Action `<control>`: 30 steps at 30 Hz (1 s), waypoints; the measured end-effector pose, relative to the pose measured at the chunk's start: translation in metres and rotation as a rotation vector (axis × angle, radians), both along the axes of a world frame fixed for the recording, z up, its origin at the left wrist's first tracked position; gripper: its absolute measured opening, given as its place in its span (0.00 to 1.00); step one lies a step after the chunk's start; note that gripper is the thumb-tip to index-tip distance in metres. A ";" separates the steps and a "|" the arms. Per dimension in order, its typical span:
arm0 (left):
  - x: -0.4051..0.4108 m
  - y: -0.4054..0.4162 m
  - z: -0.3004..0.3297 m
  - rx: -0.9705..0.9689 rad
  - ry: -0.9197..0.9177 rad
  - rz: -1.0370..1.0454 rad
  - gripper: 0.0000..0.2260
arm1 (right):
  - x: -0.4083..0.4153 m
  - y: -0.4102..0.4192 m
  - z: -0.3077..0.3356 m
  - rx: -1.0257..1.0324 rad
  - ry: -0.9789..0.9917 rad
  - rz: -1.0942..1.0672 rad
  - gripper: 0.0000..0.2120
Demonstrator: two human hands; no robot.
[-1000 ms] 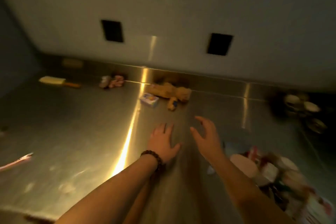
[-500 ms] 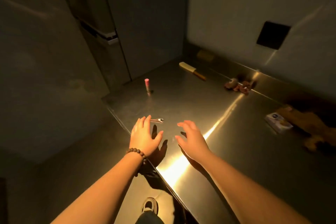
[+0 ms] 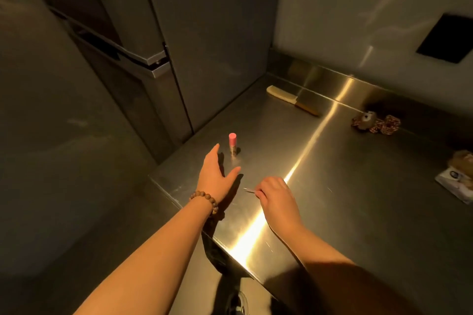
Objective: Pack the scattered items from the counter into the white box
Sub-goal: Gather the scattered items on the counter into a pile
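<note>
As only the head view is available, all entries below come from it.

Head view, counter [image 3: 345, 199]: steel surface filling the lower right of the frame, its corner near centre.
Right hand [image 3: 277, 193]: fingers curled, pinching a small metal tool [image 3: 249, 190] just above the counter; only the tip shows, so its kind cannot be told.
Left hand [image 3: 217, 174]: fingers straight and spread, holding nothing, reaching toward the pink-capped tube [image 3: 232, 145], near it but apart.
Pink-capped tube: upright, centre of the frame, near the counter's left edge.
Brush [image 3: 290, 102]: lying flat near the back wall, upper centre right.
Small plush toy [image 3: 375, 123]: by the backsplash, right of the brush.
Small white packet [image 3: 457, 184]: right edge of the frame, with a brown soft item [image 3: 463, 160] just behind it, partly cut off.
White box: not in view; its contents cannot be judged.
Progress: judged early to middling. One item is in hand, none seen going into the box.
Outstanding: at least the tube, brush, plush toy, packet and brown item remain on the counter, and the held tool has yet to be boxed.
</note>
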State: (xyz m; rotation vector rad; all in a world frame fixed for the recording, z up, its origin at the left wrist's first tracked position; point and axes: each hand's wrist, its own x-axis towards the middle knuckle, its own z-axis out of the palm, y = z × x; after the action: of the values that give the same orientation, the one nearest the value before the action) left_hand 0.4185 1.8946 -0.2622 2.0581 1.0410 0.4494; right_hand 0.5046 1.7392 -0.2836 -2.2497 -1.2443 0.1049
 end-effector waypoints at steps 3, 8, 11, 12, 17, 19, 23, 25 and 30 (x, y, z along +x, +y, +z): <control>0.020 0.012 0.002 -0.045 -0.075 -0.004 0.34 | 0.013 0.004 0.012 0.047 0.097 -0.111 0.05; 0.039 0.027 0.004 0.018 -0.094 0.033 0.11 | 0.039 0.001 0.030 0.087 0.175 -0.211 0.05; 0.050 0.030 0.010 0.016 -0.122 0.031 0.05 | 0.063 0.002 0.042 0.086 0.206 -0.245 0.05; 0.055 0.030 0.013 0.018 -0.131 0.022 0.05 | 0.072 0.005 0.046 0.099 0.226 -0.253 0.04; 0.089 0.040 0.031 0.034 -0.168 -0.053 0.06 | 0.141 0.035 0.059 0.130 0.434 -0.333 0.04; 0.103 0.046 0.036 0.043 -0.175 -0.095 0.06 | 0.178 0.055 0.059 0.154 0.498 -0.372 0.04; 0.127 0.060 0.040 0.061 -0.169 -0.114 0.06 | 0.248 0.097 0.053 0.068 0.228 -0.397 0.05; 0.136 0.063 0.040 0.081 -0.159 -0.144 0.05 | 0.273 0.111 0.044 0.000 0.094 -0.396 0.06; 0.149 0.065 0.039 0.060 -0.157 -0.185 0.07 | 0.298 0.123 0.020 -0.098 0.059 -0.385 0.08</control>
State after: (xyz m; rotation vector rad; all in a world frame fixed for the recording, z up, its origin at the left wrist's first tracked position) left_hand 0.5680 1.9593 -0.2231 2.1115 0.7451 0.5417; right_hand 0.8023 1.8622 -0.2633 -2.5079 -0.7718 0.0863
